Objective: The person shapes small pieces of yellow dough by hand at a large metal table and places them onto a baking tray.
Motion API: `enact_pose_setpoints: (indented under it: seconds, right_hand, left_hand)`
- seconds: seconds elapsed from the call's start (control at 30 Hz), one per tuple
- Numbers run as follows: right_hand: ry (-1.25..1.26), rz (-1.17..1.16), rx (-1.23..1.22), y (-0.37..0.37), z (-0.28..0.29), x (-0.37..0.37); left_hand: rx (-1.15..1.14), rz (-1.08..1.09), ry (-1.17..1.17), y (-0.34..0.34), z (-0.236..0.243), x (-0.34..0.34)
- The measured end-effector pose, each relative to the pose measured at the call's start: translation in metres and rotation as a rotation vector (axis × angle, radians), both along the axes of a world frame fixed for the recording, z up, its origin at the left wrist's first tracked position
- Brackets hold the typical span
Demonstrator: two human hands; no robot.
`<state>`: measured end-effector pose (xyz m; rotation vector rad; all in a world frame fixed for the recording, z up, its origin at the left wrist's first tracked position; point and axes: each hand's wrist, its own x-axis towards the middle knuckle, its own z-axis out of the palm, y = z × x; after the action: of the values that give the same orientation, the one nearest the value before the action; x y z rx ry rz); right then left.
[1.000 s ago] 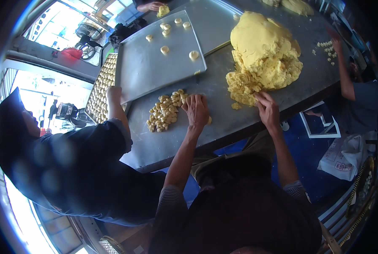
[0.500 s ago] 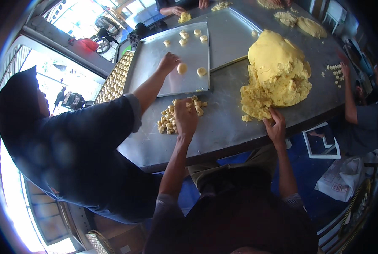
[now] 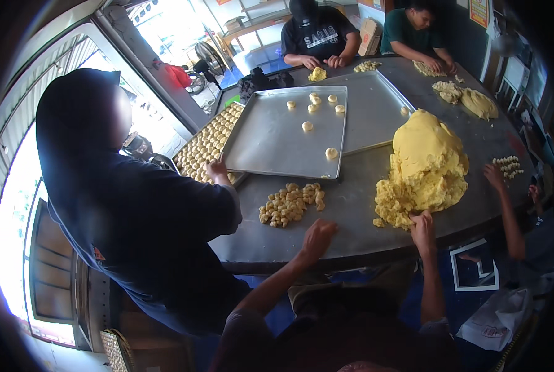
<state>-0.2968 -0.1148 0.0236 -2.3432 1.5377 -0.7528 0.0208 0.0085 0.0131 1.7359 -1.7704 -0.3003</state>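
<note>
You seem to be pinching off dough: your right hand [image 3: 422, 227] touches the near edge of the yellow lump [image 3: 430, 155] on the desk [image 3: 354, 193], grip unclear; your left hand [image 3: 320, 238] is curled, contents hidden. Next calls for a firm pinch.

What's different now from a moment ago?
The left hand has left the heap of small dough pieces and drawn back rightward, toward the near edge of the table; whether it holds anything is hidden. The co-worker's hand moved from over the tray to its near-left corner. The right hand stays at the yellow dough mound.
</note>
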Motion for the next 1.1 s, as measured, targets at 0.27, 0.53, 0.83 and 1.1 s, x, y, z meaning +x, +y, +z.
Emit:
enact_pose_setpoints:
  seconds: [0.27, 0.53, 0.83, 1.1]
  right_hand:
    - [-0.112, -0.160, -0.172, 0.042, -0.037, 0.021]
    - [-0.388, -0.137, 0.138, 0.027, -0.029, -0.006]
    - [-0.175, -0.093, -0.136, 0.022, -0.035, 0.012]
    - [0.076, -0.103, -0.132, 0.003, -0.021, -0.009]
  left_hand:
    - [-0.011, 0.109, -0.520, -0.032, 0.005, -0.019]
    - [-0.141, -0.094, -0.486, -0.086, -0.036, -0.022]
    - [-0.108, -0.101, -0.492, -0.085, -0.027, -0.008]
    - [-0.148, 0.264, -0.721, -0.064, -0.044, -0.023]
